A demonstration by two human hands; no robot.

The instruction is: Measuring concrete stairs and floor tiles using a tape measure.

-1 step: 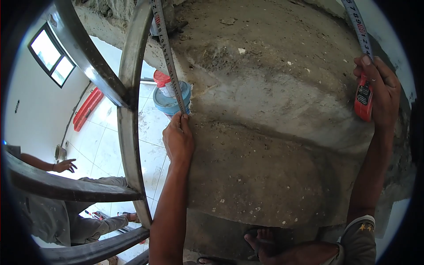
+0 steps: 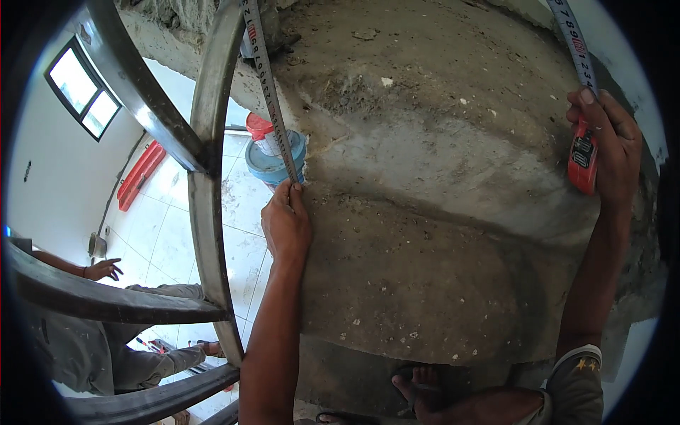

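My left hand (image 2: 287, 219) is closed at the left edge of the concrete steps, pinching the end of a tape measure's blade (image 2: 269, 92) between thumb and fingers. From there the metal strip runs up past the top of the picture. At the far right my right hand (image 2: 616, 138) grips the red tape measure case (image 2: 584, 159), its thumb on the blade near the mouth. A second stretch of blade (image 2: 577, 53) rises from the case and leaves the view at the top. The loop joining both stretches is out of sight. Rough grey concrete steps (image 2: 425, 276) lie between my hands.
A metal railing frame (image 2: 207, 234) stands left of my left arm. Below it, on the white tiled floor (image 2: 244, 248), are a blue bucket (image 2: 265, 166) with a red-lidded tub (image 2: 259, 126), a red long case (image 2: 142, 173) and another person (image 2: 78, 347). My foot (image 2: 425, 386) rests below the steps.
The other person's hand at the lower left has shifted very slightly. My hands and the tape measure look the same.
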